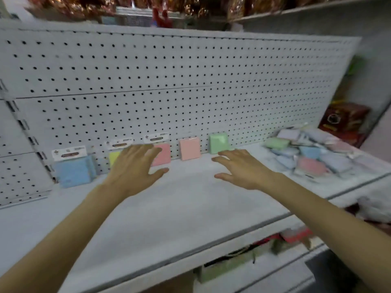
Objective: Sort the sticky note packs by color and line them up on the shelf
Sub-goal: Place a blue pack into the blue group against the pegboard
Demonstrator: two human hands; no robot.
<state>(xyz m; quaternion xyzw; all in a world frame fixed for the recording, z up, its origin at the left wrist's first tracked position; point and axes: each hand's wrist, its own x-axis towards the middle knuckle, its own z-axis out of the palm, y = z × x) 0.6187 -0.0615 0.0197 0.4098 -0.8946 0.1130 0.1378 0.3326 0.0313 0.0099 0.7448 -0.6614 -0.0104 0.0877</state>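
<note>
Sticky note packs lean upright against the pegboard along the back of the white shelf (169, 208): a blue pack (73, 171), a yellow pack (114, 157), a pink pack (164, 154), a salmon pack (190, 148) and a green pack (219, 142). My left hand (135, 168) hovers with spread fingers in front of the yellow and pink packs, partly hiding them. My right hand (243, 168) is flat and empty just below the green pack. A loose pile of mixed packs (311, 153) lies on the shelf at the right.
The pegboard back wall (169, 81) rises behind the row. A dark red box (342, 119) stands past the pile at the far right. Lower shelves with red and green goods (275, 242) sit under the shelf's front edge. Packaged goods hang above.
</note>
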